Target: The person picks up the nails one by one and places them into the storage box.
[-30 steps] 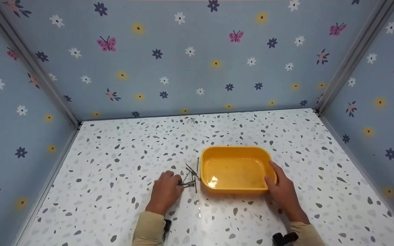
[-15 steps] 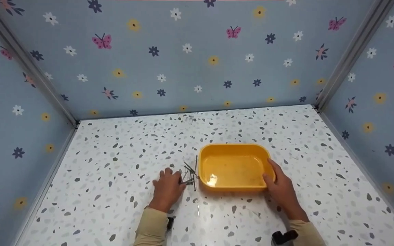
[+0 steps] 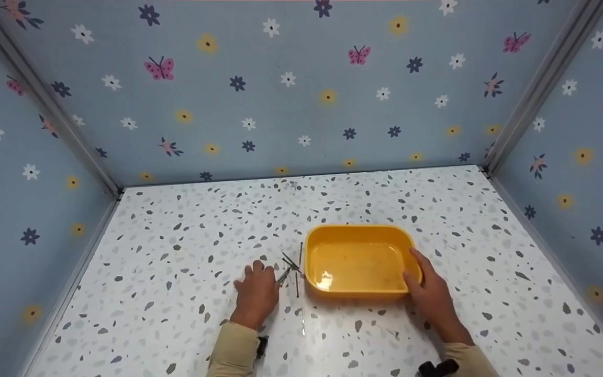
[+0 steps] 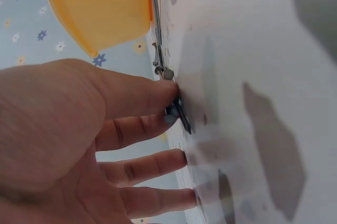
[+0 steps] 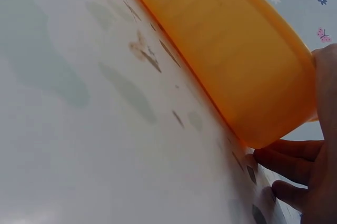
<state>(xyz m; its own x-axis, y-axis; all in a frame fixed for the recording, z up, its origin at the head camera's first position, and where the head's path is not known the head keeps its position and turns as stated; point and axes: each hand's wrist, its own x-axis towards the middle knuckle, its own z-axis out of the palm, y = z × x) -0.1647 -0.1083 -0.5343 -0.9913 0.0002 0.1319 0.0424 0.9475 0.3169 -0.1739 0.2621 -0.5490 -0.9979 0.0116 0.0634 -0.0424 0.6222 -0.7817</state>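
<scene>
A small heap of metal nails [image 3: 297, 285] lies loose on the speckled tabletop, just left of a yellow plastic tub [image 3: 359, 294]. My left hand [image 3: 256, 296] is at the left of the heap, its palm side down. In the left wrist view, thumb [image 4: 142, 95] and forefinger pinch nails [image 4: 182, 116] low against the table, while the other fingers reach straight to the surface. How many nails are pinched is hidden. My right hand [image 3: 431, 298] holds the tub's right end, thumb over the rim and fingers outside. Nothing lies inside the tub.
The white tabletop [image 3: 191, 225] is bounded by a blue flowered back panel [image 3: 280, 104] and matching side panels at left and right. Grey metal posts [image 3: 537, 89] stand in the corners.
The nails nearest my left hand have shifted and turned, now slanting toward its thumb side. My right hand and the tub stay in place; the head view bobs slightly.
</scene>
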